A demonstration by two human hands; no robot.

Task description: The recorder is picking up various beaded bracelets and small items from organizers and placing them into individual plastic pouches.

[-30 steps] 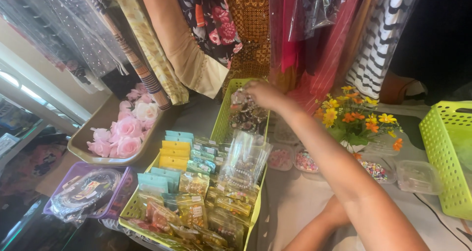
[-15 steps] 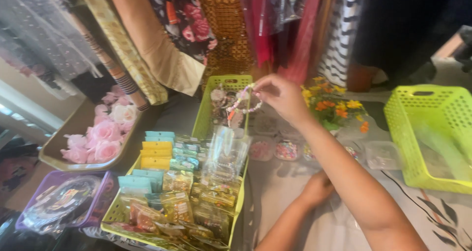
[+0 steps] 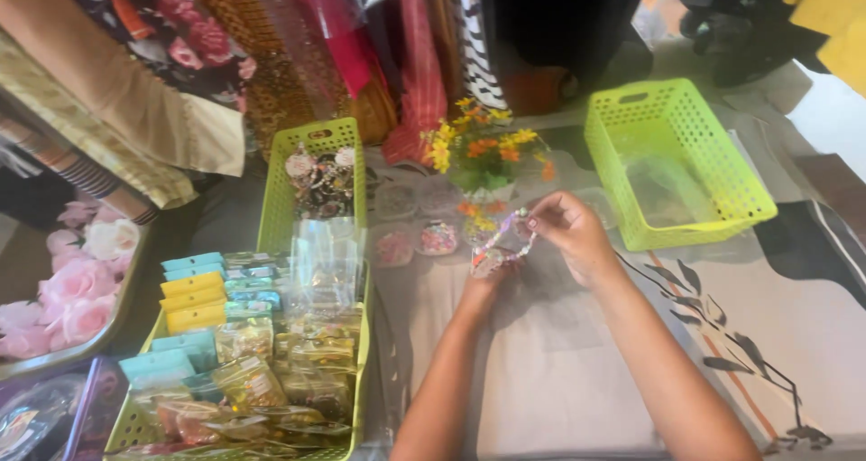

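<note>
I see both hands pinching one beaded bracelet (image 3: 502, 244): right hand (image 3: 570, 235) at 2 o'clock, left hand (image 3: 488, 281) at 7. Long axis runs 7-to-1 between grips.

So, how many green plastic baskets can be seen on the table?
3: one on the right, nearly empty; one far left-centre with trinkets; one near left with packets. Others may be hidden.

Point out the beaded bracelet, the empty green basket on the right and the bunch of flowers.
beaded bracelet (image 3: 503, 243), head view, on its beads between the hands
empty green basket (image 3: 631, 109), head view, on its far rim
bunch of flowers (image 3: 483, 147), head view, on the blooms
</note>
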